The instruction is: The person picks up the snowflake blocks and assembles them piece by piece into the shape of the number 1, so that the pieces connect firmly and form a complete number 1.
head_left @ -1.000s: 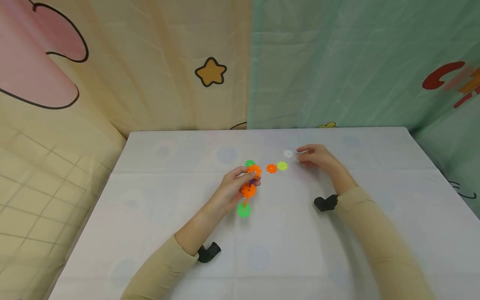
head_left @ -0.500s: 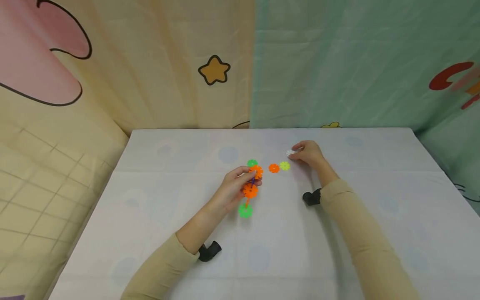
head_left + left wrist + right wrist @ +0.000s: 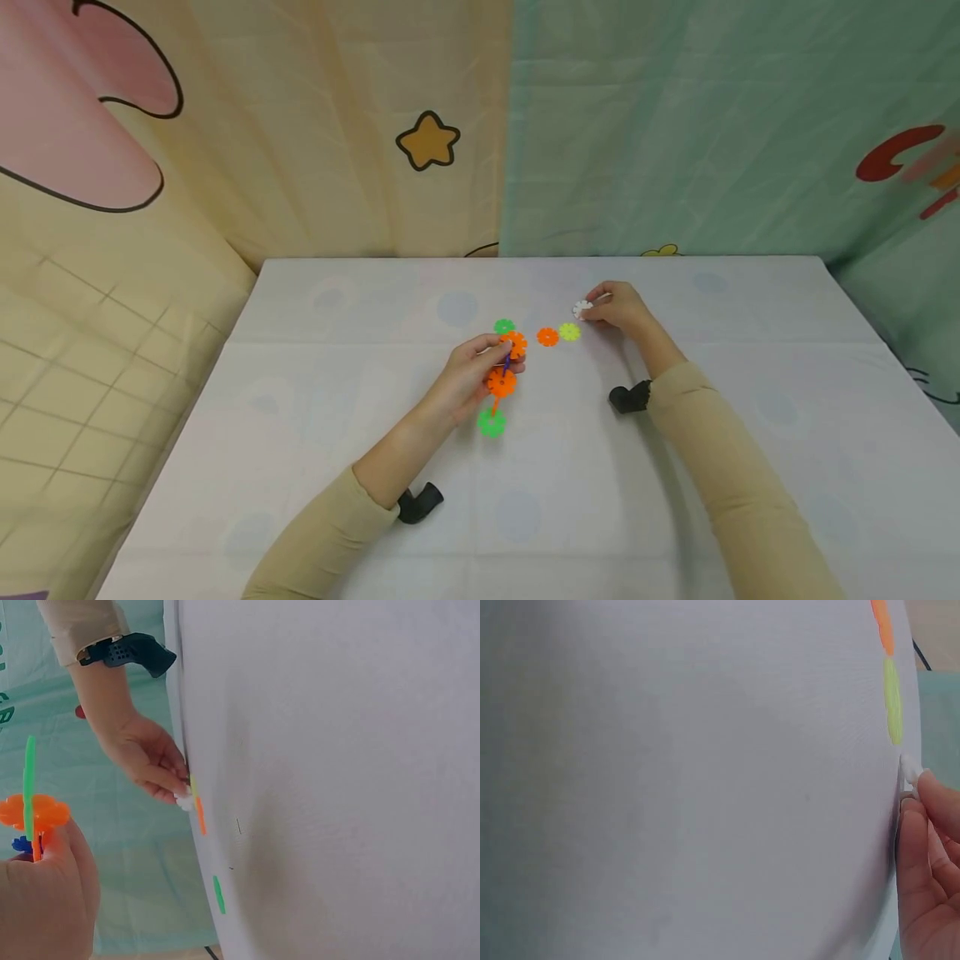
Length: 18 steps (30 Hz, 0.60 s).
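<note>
My left hand (image 3: pixel 470 375) grips a chain of joined snowflake discs: orange discs (image 3: pixel 502 383), a blue one seen edge-on between them, and a green disc (image 3: pixel 492 422) at the near end. In the left wrist view that green disc (image 3: pixel 29 787) stands edge-on beside the thumb. Farther back on the table, my right hand (image 3: pixel 621 308) pinches a white snowflake disc (image 3: pixel 582 310) between thumb and fingers. The right wrist view has the white disc (image 3: pixel 910 769) at the fingertips, partly hidden by them.
An orange disc (image 3: pixel 547 337) and a yellow-green disc (image 3: pixel 570 332) lie side by side on the white-covered table (image 3: pixel 570 500). Another green disc (image 3: pixel 504 326) lies just beyond my left hand. A curtain (image 3: pixel 337 167) hangs behind the table's far edge.
My right hand has moved left to the white disc and taken hold of it, tilting it up a little. The left hand keeps its grip on the chain, nearly still.
</note>
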Each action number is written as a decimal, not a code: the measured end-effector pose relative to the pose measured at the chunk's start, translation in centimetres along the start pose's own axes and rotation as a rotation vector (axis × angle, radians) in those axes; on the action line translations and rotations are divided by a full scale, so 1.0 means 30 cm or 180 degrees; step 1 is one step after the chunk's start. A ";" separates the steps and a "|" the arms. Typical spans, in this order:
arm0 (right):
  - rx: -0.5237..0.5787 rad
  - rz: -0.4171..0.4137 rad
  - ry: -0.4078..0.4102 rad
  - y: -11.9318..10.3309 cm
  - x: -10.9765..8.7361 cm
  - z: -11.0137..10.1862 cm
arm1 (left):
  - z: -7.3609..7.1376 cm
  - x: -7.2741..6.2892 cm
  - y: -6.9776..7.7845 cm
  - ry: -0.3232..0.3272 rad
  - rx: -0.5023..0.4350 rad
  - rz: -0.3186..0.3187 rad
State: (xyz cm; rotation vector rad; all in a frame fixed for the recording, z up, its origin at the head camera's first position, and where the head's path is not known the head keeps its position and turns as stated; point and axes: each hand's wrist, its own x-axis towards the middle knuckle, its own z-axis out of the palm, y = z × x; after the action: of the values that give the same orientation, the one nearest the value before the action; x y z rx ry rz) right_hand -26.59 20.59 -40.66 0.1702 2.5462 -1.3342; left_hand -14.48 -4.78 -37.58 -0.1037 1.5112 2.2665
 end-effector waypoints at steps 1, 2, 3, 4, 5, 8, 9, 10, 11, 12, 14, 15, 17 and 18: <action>0.0055 0.0017 -0.0025 0.001 -0.002 -0.002 | 0.001 0.000 0.000 -0.0004 0.0009 -0.0004; 0.0099 0.0033 -0.0046 0.002 -0.005 -0.004 | 0.002 0.000 0.000 -0.0011 0.0026 0.0002; 0.0135 0.0048 -0.0056 0.002 -0.008 -0.007 | 0.002 0.000 0.000 -0.0016 0.0045 0.0007; 0.0177 0.0053 -0.0079 0.001 -0.012 -0.008 | 0.002 0.000 0.000 -0.0019 0.0064 0.0012; 0.0217 0.0047 -0.0116 0.000 -0.016 -0.010 | 0.003 0.001 0.000 -0.0017 0.0076 0.0004; 0.0339 0.0022 -0.0255 -0.008 -0.034 -0.012 | 0.005 0.001 -0.002 -0.0004 0.0100 -0.0030; 0.0366 0.0000 -0.0318 -0.011 -0.041 -0.012 | 0.006 0.000 -0.003 0.0004 0.0108 -0.0050; 0.0415 -0.0033 -0.0393 -0.015 -0.049 -0.011 | 0.007 0.001 -0.004 0.0007 0.0100 -0.0069; 0.0461 -0.0060 -0.0460 -0.018 -0.057 -0.010 | 0.008 0.001 -0.004 0.0004 0.0093 -0.0089; 0.0523 -0.0080 -0.0512 -0.022 -0.064 -0.009 | 0.009 0.000 -0.005 -0.0003 0.0092 -0.0089; 0.0593 -0.0138 -0.0607 -0.030 -0.082 -0.004 | 0.012 -0.001 -0.005 -0.0028 0.0097 -0.0078; 0.0630 -0.0173 -0.0653 -0.035 -0.091 -0.002 | 0.012 -0.002 -0.005 -0.0035 0.0094 -0.0069; 0.0680 -0.0238 -0.0720 -0.045 -0.108 0.003 | 0.014 -0.003 -0.004 -0.0052 0.0089 -0.0052; 0.0706 -0.0265 -0.0750 -0.052 -0.117 0.005 | 0.015 -0.004 -0.004 -0.0052 0.0088 -0.0049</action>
State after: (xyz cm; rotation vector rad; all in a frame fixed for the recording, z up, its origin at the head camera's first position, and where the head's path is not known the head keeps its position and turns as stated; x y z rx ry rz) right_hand -23.54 19.63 -38.53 -0.0500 2.2315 -1.5658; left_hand -14.25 -4.36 -37.48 -0.0882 1.5275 2.2284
